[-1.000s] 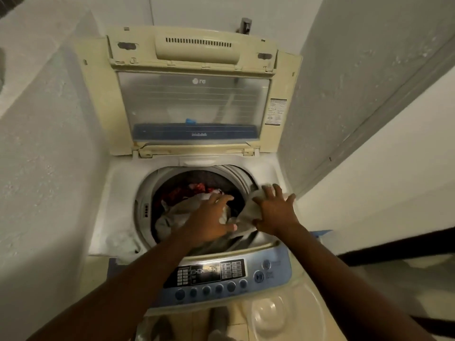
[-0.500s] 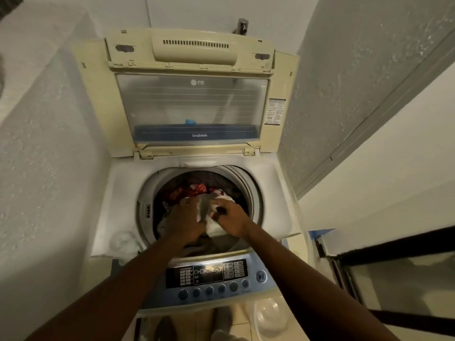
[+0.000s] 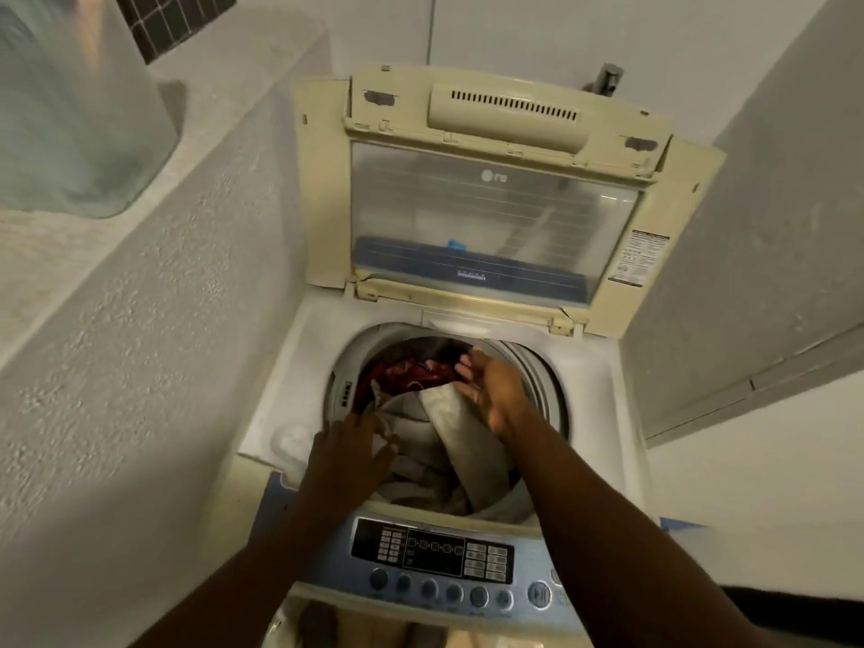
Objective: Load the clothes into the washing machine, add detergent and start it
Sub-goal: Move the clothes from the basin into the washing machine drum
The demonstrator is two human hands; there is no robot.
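The beige cloth is now shoved down into the drum partly over the red clothes, its edge gripped by the left hand, the right hand pulled off with fingers spread, so loading looks nearly done.

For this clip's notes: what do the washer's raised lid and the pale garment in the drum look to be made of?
The lid frame looks like hard moulded plastic, cream and yellowed, with vent slots and clips. The lid window is a clear glossy pane showing reflections; whether it is glass or plastic cannot be told. The pale garment is soft matte cloth that folds and creases; the fibre is unclear.
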